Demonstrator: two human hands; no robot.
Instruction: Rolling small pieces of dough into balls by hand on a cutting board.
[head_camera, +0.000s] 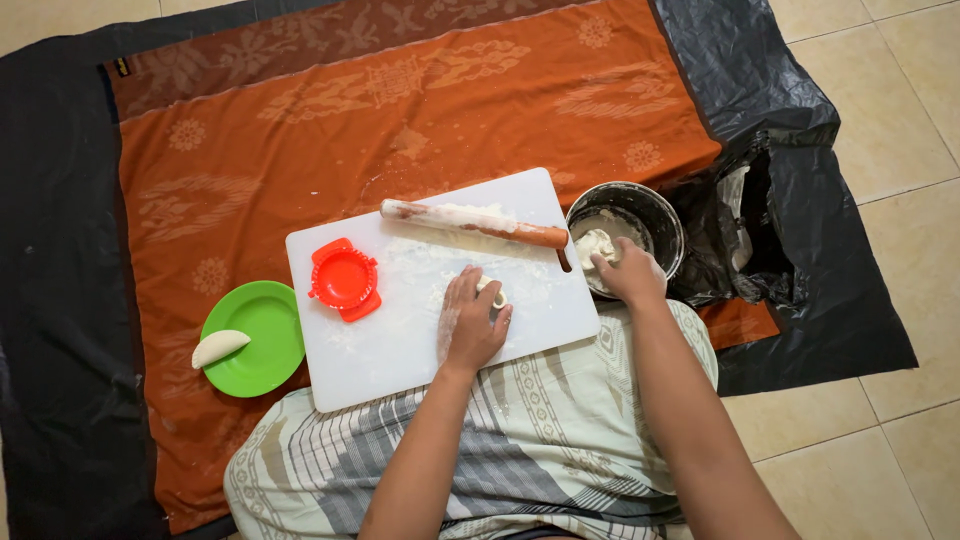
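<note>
We look down on a person who sits on the floor, with a white cutting board (400, 340) in front of the knees. The left hand (471, 325) lies flat on the board, dusted with flour, and its fingers are curled together over a small piece of dough (497, 293), which shows only a little between the fingertips and the thumb. This piece sits on the floured part of the board, near the right edge. The right hand (629, 274) reaches into a metal bowl (668, 222) that stands just beside the board on the right. Its fingers are bent down onto the lump of dough (594, 243) inside the bowl; we cannot tell if they pinch it or only touch it.

A wooden rolling pin (473, 222), white with flour on its left part, lies across the far side of the board. A red dumpling press (344, 278) lies open on the left part of the board. Left of the board, a green plate (268, 335) holds one folded dumpling (218, 346) at its left rim. All of this lies on an orange patterned cloth (400, 110), and the cloth lies over a black plastic sheet (60, 300) on the tiled floor (880, 110).
</note>
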